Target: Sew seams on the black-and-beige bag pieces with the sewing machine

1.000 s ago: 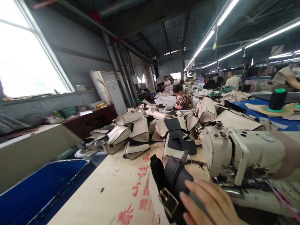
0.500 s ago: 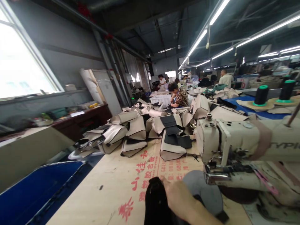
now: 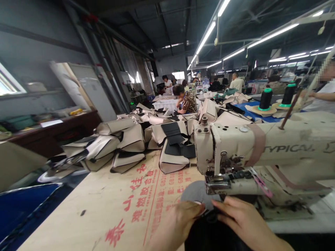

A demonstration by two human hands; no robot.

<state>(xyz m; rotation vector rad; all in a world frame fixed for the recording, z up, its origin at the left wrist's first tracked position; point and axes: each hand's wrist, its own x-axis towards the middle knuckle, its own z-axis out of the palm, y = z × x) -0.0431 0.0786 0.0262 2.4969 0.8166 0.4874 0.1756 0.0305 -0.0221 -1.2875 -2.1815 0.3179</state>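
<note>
My left hand point(image 3: 180, 218) is closed at the upper edge of a black, soft-looking piece of material point(image 3: 209, 235). Its thumb and fingers pinch near a small dark loop point(image 3: 211, 218) whose kind I cannot make out. From the other side my right hand point(image 3: 239, 214) grips the same black piece, fingers bent over its upper right edge. Behind both hands lies a grey rounded piece point(image 3: 191, 191) on the board, partly covered by them. Just beyond stands the sewing machine point(image 3: 235, 139), its arm end point(image 3: 213, 186) close above the right fingertips.
Beige bag pieces with black edging point(image 3: 128, 139) are heaped across the back of the plywood table point(image 3: 104, 198). Pink snips point(image 3: 263, 183) rest on the machine. Black thread cones point(image 3: 266, 99) stand behind it. A blue-lined bin point(image 3: 26, 212) is at left; co-workers point(image 3: 187, 101) sit farther off.
My view has swung right. My left hand has come into sight and joined the right at the black piece, which has moved from the bare board toward the machine's arm end.
</note>
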